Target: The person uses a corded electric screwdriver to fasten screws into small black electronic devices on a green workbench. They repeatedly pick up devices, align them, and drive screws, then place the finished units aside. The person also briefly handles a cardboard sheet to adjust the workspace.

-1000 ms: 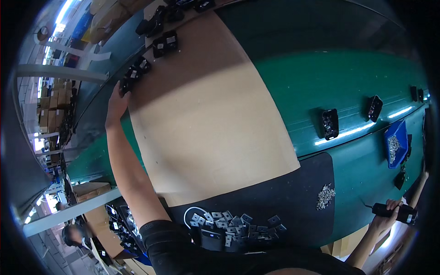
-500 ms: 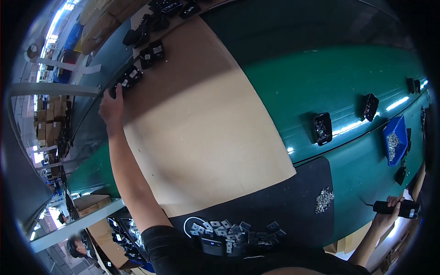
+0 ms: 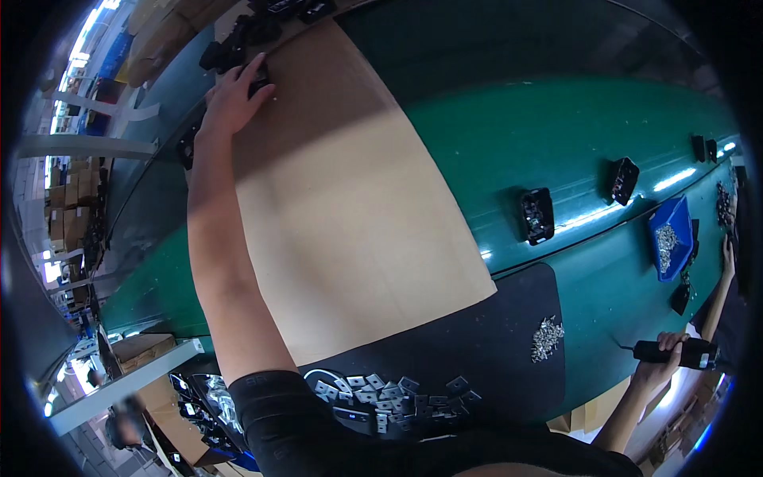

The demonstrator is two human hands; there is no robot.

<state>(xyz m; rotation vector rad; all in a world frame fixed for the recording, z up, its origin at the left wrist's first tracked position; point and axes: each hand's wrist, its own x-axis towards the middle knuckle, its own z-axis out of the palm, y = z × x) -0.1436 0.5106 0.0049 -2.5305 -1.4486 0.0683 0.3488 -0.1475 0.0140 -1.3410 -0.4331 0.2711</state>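
Observation:
At the far left, my left hand reaches over the top corner of a tan cardboard sheet. Its thumb and fingers are apart around a small black plastic part; the palm side is hidden. Another black part lies beside my wrist. At the lower right, my right hand is wrapped round a black electric screwdriver, its thin bit pointing left. Near my body, several small metal plates and a heap of silver screws rest on a black mat.
Black part piles line the far left edge. On the green bench stand a black tray, another black tray and a blue screw bin. A co-worker's hand shows at the right. A metal bar crosses the lower left.
My left hand has moved up and right, from the lower black parts to those by the sheet's corner. The screwdriver stays in my right hand. The whole view has shifted slightly.

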